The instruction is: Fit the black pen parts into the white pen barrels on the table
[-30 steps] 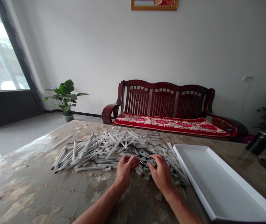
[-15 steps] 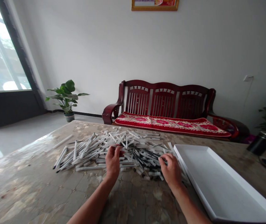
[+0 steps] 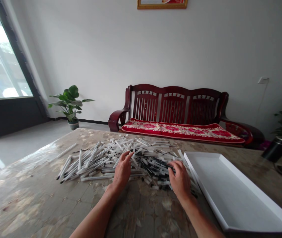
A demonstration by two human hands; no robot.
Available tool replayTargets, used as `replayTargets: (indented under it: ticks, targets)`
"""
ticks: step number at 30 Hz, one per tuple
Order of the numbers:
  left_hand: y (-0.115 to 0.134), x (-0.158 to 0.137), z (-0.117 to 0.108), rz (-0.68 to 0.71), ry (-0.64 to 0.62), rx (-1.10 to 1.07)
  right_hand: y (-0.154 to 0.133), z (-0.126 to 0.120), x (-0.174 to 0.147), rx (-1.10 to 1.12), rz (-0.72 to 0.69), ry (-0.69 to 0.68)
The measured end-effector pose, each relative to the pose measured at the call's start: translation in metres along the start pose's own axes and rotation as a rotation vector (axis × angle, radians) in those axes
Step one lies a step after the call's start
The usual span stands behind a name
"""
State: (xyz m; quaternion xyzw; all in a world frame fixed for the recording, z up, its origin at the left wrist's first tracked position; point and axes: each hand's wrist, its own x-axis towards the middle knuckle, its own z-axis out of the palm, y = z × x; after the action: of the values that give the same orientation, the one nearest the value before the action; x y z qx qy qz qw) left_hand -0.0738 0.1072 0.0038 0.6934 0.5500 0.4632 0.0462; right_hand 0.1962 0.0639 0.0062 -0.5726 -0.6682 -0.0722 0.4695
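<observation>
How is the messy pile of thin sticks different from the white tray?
The pile is lots of thin pieces; the tray is one wide piece.
The pile is jumbled, with sticks pointing many ways; the tray has straight, raised edges.
The pile mixes whitish and black; the tray looks white all over.
Both rest on the patterned table.

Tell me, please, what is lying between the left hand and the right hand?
In the head view, heaped black and whitish sticks lie between the left hand and the right hand.
</observation>
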Motion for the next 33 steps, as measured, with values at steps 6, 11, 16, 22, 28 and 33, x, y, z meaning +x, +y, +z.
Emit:
replayTargets:
  ticks: [6,11,16,22,28,33]
  targets:
    - [0.021,0.0,-0.02,-0.025,-0.163,0.129,-0.005,0.0,0.0,0.05,-0.001,-0.016]
    - [0.035,-0.003,-0.03,0.073,-0.454,0.286,-0.007,0.001,-0.001,0.072,0.003,-0.02]
    - [0.029,-0.004,-0.026,0.105,-0.592,0.365,-0.007,0.002,-0.001,0.093,0.005,-0.011]
    - [0.033,-0.005,-0.022,0.112,-0.458,0.241,-0.009,0.003,-0.001,0.141,0.012,-0.007]
    - [0.046,-0.01,-0.011,-0.226,0.042,-0.483,-0.02,0.003,-0.004,0.25,0.092,-0.088]
    - [0.057,-0.013,0.002,-0.661,0.081,-1.062,-0.041,-0.001,-0.007,0.302,0.204,-0.305]
